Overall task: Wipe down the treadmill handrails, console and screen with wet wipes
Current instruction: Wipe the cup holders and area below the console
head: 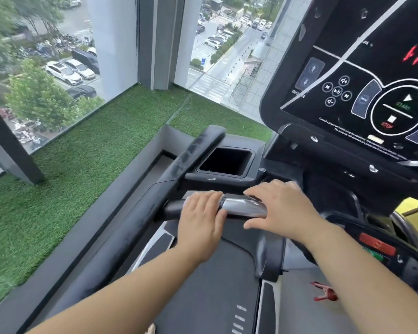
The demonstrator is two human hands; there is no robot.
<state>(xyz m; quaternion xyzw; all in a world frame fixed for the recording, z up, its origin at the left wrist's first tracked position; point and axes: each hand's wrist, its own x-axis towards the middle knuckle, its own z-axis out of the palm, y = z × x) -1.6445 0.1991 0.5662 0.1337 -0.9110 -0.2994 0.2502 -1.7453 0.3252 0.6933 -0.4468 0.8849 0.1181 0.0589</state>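
Silver grip bar (241, 208) gripped by left hand (200, 220) and right hand (280, 208).

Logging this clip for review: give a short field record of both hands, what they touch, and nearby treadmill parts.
left hand: fingers curled over the short black crossbar with silver metal sensor plate, left of the plate
right hand: thumb under, fingers over the same crossbar at the plate
wet wipe: cannot tell; pale edge by left fingers
long black side handrail: streaky, no hand on it
black console screen: lit, no hand on it
red clip: lying lower right, beside the right forearm
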